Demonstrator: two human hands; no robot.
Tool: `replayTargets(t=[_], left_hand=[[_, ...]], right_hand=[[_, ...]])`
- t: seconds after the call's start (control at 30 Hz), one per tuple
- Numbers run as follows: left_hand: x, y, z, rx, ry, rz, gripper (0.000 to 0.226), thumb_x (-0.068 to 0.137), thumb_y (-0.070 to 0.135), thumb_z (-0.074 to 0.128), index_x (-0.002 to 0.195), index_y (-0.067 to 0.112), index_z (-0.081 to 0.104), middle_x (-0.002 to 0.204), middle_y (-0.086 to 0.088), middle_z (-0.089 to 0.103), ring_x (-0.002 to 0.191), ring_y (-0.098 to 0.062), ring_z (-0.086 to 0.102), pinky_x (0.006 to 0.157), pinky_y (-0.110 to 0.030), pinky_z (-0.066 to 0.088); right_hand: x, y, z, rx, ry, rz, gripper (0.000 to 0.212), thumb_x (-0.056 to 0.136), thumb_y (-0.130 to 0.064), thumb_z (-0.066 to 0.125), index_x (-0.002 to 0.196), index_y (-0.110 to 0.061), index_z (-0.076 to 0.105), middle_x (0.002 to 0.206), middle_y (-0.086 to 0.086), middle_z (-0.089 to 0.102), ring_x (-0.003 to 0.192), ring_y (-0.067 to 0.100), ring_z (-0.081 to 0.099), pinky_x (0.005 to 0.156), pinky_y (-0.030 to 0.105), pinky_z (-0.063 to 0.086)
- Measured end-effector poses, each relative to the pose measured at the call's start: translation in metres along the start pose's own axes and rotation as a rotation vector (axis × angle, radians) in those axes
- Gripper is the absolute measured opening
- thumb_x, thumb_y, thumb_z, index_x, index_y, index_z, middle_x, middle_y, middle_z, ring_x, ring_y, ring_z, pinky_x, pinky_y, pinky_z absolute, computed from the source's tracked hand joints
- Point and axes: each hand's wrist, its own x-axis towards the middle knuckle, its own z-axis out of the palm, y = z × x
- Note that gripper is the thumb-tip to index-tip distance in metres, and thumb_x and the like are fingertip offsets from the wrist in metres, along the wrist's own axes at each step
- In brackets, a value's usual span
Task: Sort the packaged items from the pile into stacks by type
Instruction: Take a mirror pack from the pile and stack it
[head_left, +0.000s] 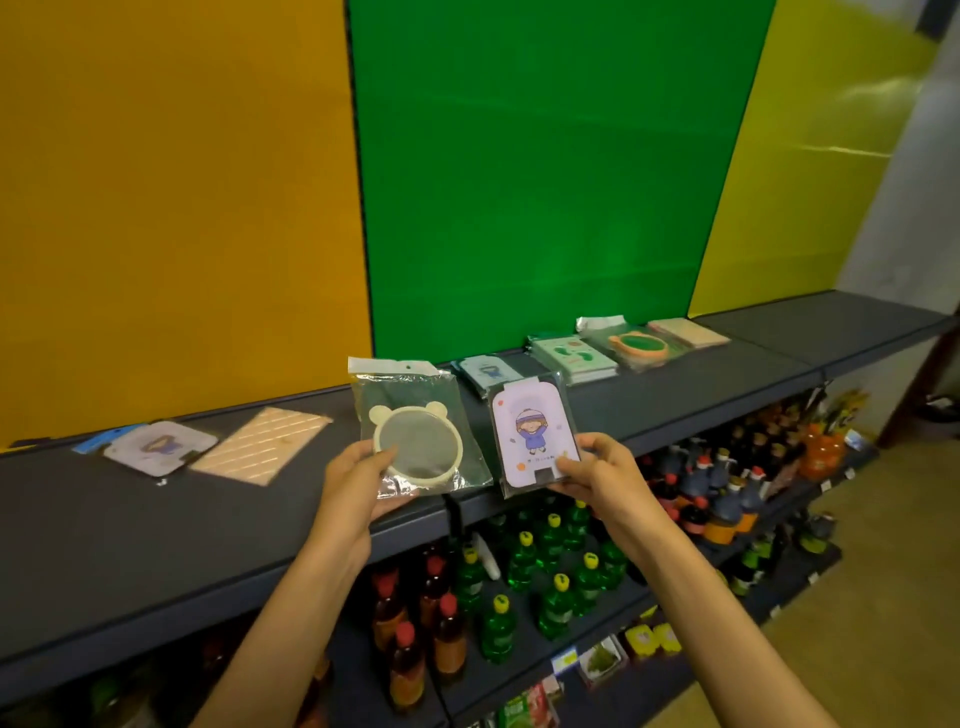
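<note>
My left hand (358, 480) grips the bottom of a clear packet holding a cream bear-eared round mirror (415, 439), lifted above the dark shelf (130, 525). My right hand (597, 467) pinches the lower edge of a packaged lilac card with a cartoon child (532, 436). On the shelf's left lie a lilac packet (158, 447) and a beige striped packet (260, 444). Further right lie a pale blue cartoon stack (485, 374), a green stack (571, 358), an orange bear mirror packet (636, 345) and a beige stack (688, 332).
Yellow, green and lime panels (519, 182) back the shelf. Below its front edge stand rows of green bottles (550, 571), brown bottles (415, 639) and dark sauce bottles (722, 493). Tan floor (883, 597) lies at the right.
</note>
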Motion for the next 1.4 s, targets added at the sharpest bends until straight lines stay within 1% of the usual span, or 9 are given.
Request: replayTargets(t=[0.07,0.17,0.27,0.5,0.73,0.97,1.13,1.23,1.4], left_hand=[[-0.010,-0.007,0.029,-0.008,0.034,0.010,0.008,0.095,0.010,0.057,0.094,0.013,0.064,0.095,-0.008,0.060,0.093,-0.019,0.059,0.071,-0.039,0.059],[-0.019,-0.015,0.064,0.012,0.100,0.034,0.010,0.093,0.012,0.056,0.093,0.015,0.066,0.092,-0.003,0.063,0.090,-0.019,0.059,0.091,-0.051,0.054],[-0.023,-0.018,0.084,-0.043,0.159,0.040,0.010,0.094,0.008,0.055,0.099,0.010,0.064,0.091,-0.007,0.065,0.083,-0.020,0.065,0.078,-0.043,0.058],[0.005,-0.013,0.097,-0.010,0.262,0.096,0.011,0.091,0.006,0.057,0.097,0.008,0.066,0.088,-0.010,0.066,0.075,-0.021,0.066,0.063,-0.035,0.054],[0.061,-0.012,0.100,-0.079,0.370,0.124,0.012,0.090,0.004,0.057,0.096,0.008,0.067,0.089,-0.012,0.066,0.074,-0.023,0.065,0.065,-0.035,0.055],[0.109,0.000,0.089,-0.075,0.431,0.155,0.014,0.088,0.005,0.058,0.096,0.007,0.069,0.100,-0.020,0.069,0.084,-0.028,0.066,0.069,-0.038,0.055],[0.133,0.007,0.083,-0.088,0.474,0.159,0.019,0.088,0.008,0.057,0.102,0.010,0.069,0.104,-0.018,0.070,0.088,-0.027,0.067,0.088,-0.050,0.053],[0.142,0.011,0.085,-0.049,0.457,0.181,0.016,0.088,0.009,0.058,0.100,0.009,0.069,0.100,-0.018,0.071,0.089,-0.029,0.067,0.088,-0.050,0.053],[0.150,0.016,0.094,-0.008,0.433,0.219,0.017,0.090,0.005,0.056,0.102,0.002,0.068,0.089,-0.014,0.071,0.077,-0.023,0.067,0.075,-0.038,0.052]], right_hand=[[0.000,-0.001,-0.032,-0.006,0.005,0.013,0.014,0.094,0.002,0.056,0.106,-0.005,0.055,0.101,0.012,0.074,0.090,0.028,0.072,0.049,0.015,0.049],[0.010,0.001,-0.071,-0.014,-0.006,0.022,0.014,0.095,0.002,0.057,0.108,-0.003,0.055,0.102,0.014,0.074,0.089,0.026,0.073,0.059,0.021,0.054],[0.027,0.009,-0.095,0.012,-0.002,0.033,0.015,0.095,0.001,0.057,0.110,-0.002,0.055,0.099,0.011,0.076,0.092,0.022,0.074,0.070,0.027,0.058],[0.090,0.019,-0.093,0.089,-0.006,0.044,0.014,0.096,0.002,0.054,0.110,0.001,0.053,0.105,0.014,0.073,0.093,0.019,0.072,0.066,0.022,0.058],[0.178,0.002,-0.046,0.101,-0.124,0.070,0.009,0.097,0.002,0.053,0.097,-0.006,0.057,0.107,0.014,0.071,0.094,0.018,0.070,0.068,0.022,0.059],[0.254,-0.013,0.008,-0.007,-0.182,0.092,0.023,0.096,-0.001,0.058,0.118,-0.003,0.053,0.107,0.010,0.070,0.095,0.019,0.071,0.066,0.022,0.060],[0.278,-0.003,0.030,-0.444,-0.136,-0.166,0.029,0.094,-0.015,0.060,0.122,-0.013,0.050,0.099,-0.002,0.067,0.078,0.010,0.065,0.070,0.027,0.053],[0.289,0.005,0.033,-0.685,-0.110,-0.332,0.034,0.092,-0.024,0.061,0.124,-0.014,0.052,0.104,0.004,0.067,0.090,0.022,0.064,0.077,0.036,0.052],[0.299,0.011,0.027,-0.955,-0.150,-0.510,0.022,0.092,-0.029,0.055,0.103,-0.010,0.055,0.091,0.006,0.061,0.091,0.027,0.054,0.066,0.033,0.039]])
